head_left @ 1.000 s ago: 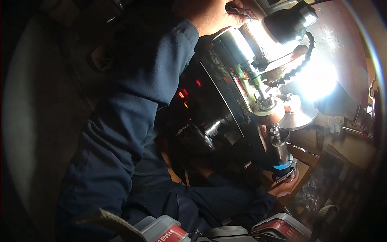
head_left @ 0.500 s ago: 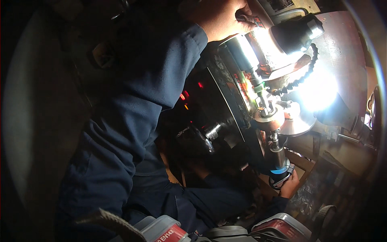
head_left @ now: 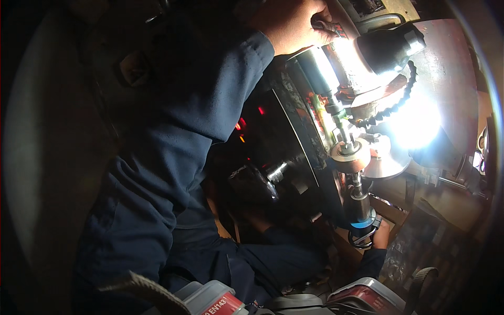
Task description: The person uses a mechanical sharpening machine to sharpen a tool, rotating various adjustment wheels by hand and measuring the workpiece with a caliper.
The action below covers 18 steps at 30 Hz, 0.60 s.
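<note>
A: Hands, quick. Where?
B: Left hand (head_left: 295,25), top centre of the frame, fingers closed round a dark handle (head_left: 329,28) next to the silver cylinder (head_left: 319,69). Right hand (head_left: 382,236), lower right, up against the dark ring-shaped handle (head_left: 362,239) under the blue-banded cylinder (head_left: 358,209). Fingers mostly hidden there — can't tell if it's gripping.

A: Why so far apart?
B: My read: one assembly, both ends. Silver cylinder, rod (head_left: 342,126), round metal collar (head_left: 350,160), blue-banded cylinder — all in a slanting line right of centre. Handles sit at either end, so probably the hands do too.

A: And the black segmented hose (head_left: 391,108)?
B: Upper right, curving toward the rod. Likely placed to aim at its tip. Strong glare (head_left: 415,122) beside it, presumably for lighting the collar.

A: Containers?
B: Collar's cup-like, open on top; the rod's lower end meets that opening, depth unclear. Two grey-and-red cases (head_left: 216,298) at the bottom edge look closed, insides not visible. Wooden frame (head_left: 389,212) by the right hand, lower right: contents can't be made out.
</note>
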{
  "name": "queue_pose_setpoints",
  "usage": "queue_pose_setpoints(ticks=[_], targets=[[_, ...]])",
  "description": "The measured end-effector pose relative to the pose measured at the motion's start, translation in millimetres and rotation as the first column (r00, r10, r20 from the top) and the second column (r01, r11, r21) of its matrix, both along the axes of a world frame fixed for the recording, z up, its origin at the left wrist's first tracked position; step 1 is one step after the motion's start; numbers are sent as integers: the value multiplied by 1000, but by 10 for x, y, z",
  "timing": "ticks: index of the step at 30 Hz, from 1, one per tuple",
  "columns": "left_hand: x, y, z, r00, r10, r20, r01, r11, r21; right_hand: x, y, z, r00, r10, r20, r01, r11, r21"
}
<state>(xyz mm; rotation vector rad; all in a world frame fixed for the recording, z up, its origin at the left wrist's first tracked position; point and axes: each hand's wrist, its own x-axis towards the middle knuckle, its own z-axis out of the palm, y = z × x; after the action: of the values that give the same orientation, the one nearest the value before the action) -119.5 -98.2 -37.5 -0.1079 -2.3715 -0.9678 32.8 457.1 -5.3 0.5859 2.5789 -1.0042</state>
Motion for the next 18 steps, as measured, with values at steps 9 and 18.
queue_pose_setpoints(ticks=[9,18], targets=[[63,26,64,994,94,48,-92,995,-42,442,-169,-218,901,-40,-432,237,880,412],[83,3,64,994,106,18,-105,994,-39,622,-450,-382,761,75,-644,358,780,514]])
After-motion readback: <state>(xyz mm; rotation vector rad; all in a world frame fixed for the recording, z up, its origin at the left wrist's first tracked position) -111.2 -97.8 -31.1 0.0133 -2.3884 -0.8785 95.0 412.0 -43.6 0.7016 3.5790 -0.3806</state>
